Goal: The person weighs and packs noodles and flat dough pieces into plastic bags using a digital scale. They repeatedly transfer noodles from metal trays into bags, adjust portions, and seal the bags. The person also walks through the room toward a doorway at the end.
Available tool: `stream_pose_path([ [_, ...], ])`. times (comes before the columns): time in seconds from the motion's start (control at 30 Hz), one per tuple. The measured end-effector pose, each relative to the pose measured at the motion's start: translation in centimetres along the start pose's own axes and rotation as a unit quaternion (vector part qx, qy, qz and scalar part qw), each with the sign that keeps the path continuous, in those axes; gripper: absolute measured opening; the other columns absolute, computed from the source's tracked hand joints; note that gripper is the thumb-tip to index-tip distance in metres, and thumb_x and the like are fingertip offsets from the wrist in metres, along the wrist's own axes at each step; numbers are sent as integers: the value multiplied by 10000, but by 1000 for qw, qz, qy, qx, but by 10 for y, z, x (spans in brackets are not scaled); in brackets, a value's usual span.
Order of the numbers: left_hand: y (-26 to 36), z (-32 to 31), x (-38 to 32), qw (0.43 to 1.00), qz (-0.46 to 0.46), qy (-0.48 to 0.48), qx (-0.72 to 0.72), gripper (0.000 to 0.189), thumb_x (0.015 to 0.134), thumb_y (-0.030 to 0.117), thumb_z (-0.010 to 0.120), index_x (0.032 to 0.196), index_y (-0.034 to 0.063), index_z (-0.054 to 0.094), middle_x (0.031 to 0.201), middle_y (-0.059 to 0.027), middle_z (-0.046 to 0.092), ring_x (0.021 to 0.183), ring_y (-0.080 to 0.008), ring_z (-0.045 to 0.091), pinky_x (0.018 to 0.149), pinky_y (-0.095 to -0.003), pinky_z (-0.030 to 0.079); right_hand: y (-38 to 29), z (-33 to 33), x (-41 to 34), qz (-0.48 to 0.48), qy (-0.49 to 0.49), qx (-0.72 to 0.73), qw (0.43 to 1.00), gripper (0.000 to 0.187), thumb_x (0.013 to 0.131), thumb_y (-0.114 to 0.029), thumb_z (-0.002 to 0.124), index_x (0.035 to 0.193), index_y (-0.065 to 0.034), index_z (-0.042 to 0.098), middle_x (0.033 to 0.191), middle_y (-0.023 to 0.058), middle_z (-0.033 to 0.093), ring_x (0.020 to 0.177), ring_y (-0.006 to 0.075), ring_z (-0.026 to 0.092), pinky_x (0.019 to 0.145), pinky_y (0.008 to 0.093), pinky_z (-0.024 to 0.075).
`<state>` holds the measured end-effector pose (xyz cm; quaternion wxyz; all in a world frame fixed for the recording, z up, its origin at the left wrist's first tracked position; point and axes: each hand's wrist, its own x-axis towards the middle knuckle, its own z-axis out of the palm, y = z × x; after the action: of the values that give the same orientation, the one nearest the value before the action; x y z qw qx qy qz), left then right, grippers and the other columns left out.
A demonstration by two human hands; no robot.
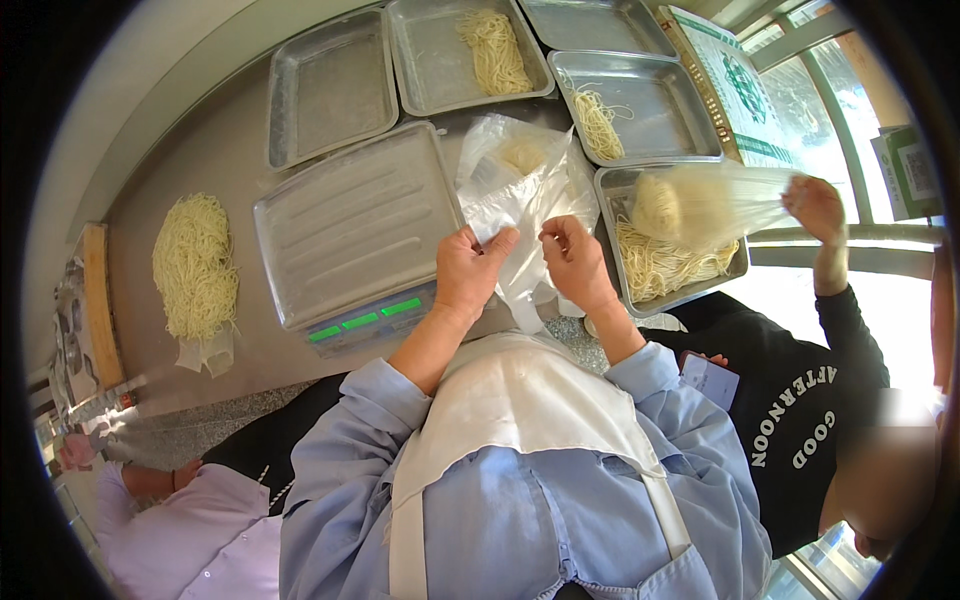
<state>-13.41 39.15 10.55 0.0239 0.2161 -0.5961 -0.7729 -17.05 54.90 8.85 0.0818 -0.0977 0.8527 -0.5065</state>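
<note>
My left hand pinches the edge of a translucent plastic bag between thumb and fingers. Close by on the right, my right hand is held with curled fingers against the same bag; whether film is caught between them cannot be made out. A pale bundle of noodles shows through the far part of the bag. Left of my hands stands a weighing scale with a ridged metal pan and lit green displays. Further left, a heap of fresh noodles lies on the table, a piece of plastic under its near end.
Several metal trays line the back; one tray holds noodles. At right, another person's hand lifts a bag of noodles over a tray. A phone and a person in lilac are near my sides.
</note>
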Motion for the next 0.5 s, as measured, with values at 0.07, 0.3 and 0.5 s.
stream_pose_path([
  [0.07,0,-1,0,1000,-7,-16,25,195,807,151,740,912,-3,683,801,-16,669,692,-56,550,610,-240,463,-22,-5,4,72,-27,143,987,200,871,-115,615,1004,25,564,832,56,618,706,96,574,603,250,483],
  [0.3,3,4,0,983,49,-80,155,234,813,124,731,998,-2,662,906,-26,676,773,-78,602,663,-247,496,-37,-4,18,79,-49,181,979,241,841,-166,652,960,40,615,795,58,648,720,104,597,614,249,489],
  [0.5,1,2,-1,998,-4,-62,22,161,871,156,663,925,5,649,788,-13,662,646,-69,573,575,-244,471,-32,-6,20,59,-42,100,992,170,837,-141,654,882,23,650,742,42,650,670,79,575,600,229,466],
])
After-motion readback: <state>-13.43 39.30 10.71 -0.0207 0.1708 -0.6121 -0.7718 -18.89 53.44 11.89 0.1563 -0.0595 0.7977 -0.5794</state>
